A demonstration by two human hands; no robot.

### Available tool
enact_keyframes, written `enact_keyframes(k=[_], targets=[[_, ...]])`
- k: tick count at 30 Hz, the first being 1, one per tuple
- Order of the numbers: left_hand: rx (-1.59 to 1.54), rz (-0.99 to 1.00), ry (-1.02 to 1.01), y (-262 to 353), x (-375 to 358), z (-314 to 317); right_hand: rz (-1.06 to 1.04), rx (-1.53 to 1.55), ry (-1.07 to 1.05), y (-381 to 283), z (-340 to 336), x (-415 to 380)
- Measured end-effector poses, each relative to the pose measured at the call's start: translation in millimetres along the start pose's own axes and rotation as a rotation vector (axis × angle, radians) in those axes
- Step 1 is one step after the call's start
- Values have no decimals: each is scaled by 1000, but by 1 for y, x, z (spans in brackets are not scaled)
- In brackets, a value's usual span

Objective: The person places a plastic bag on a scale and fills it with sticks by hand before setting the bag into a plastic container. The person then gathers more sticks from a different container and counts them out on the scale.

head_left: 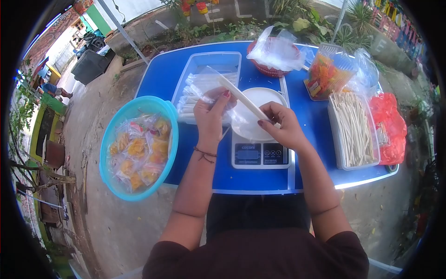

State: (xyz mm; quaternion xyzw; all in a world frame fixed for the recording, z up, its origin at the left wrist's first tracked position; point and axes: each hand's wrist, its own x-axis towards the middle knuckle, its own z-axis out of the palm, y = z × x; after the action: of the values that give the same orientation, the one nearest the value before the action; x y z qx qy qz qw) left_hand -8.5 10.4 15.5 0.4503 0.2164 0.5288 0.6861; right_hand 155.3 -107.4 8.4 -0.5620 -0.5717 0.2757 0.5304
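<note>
Above a kitchen scale with a round white plate, both hands meet at a bundle of pale sticks, which slants down to the right. My left hand is closed on a clear plastic bag at the upper part of the sticks. Thumb and fingers of my right hand pinch the lower end of the bundle. Behind my left hand, a clear tray holds several wrapped bundles. To the right, an open container is full of loose pale sticks.
A turquoise basin with bagged yellow food stands left of the blue table. At the back are a red basket with plastic bags and a clear container of orange packets. A red bag lies far right. A person is far left.
</note>
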Motion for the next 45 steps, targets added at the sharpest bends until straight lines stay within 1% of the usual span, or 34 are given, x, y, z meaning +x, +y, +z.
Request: enact_keyframes(k=[1, 4, 7, 10, 13, 16, 19, 22, 25, 28, 31, 34, 36, 39, 42, 43, 45], targets=[[-28, -12, 9, 0, 0, 0, -40, 50, 22, 3, 1, 0], [-111, -22, 35, 0, 1, -2, 127, 335, 13, -5, -1, 1], [-161, 1, 74, -4, 2, -4, 219, 450, -21, -14, -5, 3], [-149, -6, 120, -2, 1, -1, 385, 518, -75, -23, -10, 6], [-139, -39, 98, 0, -1, 0, 203, 416, -111, -10, -6, 6], [-136, -75, 27, -3, -2, 0, 44, 368, -58, -18, 4, 0], [-129, -108, -35, -4, -4, 2, 13, 454, -72, -24, 8, 0], [-117, -130, -64, -3, -5, 3, -27, 418, -52, -17, 11, 0], [-122, -109, -55, -4, -5, 1, -203, -89, -28, -17, 8, -2], [-135, -116, -45, -4, -5, -1, -273, -332, 33, -26, 12, -6], [-131, -146, -23, 0, -7, 1, -469, -507, 105, -23, 17, -4], [-143, -145, -17, 1, -6, 3, -506, -686, 123, -16, 20, -3], [-148, -141, -10, 2, -6, 4, -526, -739, 136, -15, 20, -2], [-253, -154, -57, 5, -6, 4, -558, -804, 146, -13, 19, -1], [-21, -84, -39, 3, -7, 7, -560, -808, 136, -9, 17, 0], [-9, -78, -38, 3, -7, 8, -556, -800, 131, -8, 16, 0], [16, -65, -36, 3, -7, 8, -555, -685, 128, -6, 15, 1]])
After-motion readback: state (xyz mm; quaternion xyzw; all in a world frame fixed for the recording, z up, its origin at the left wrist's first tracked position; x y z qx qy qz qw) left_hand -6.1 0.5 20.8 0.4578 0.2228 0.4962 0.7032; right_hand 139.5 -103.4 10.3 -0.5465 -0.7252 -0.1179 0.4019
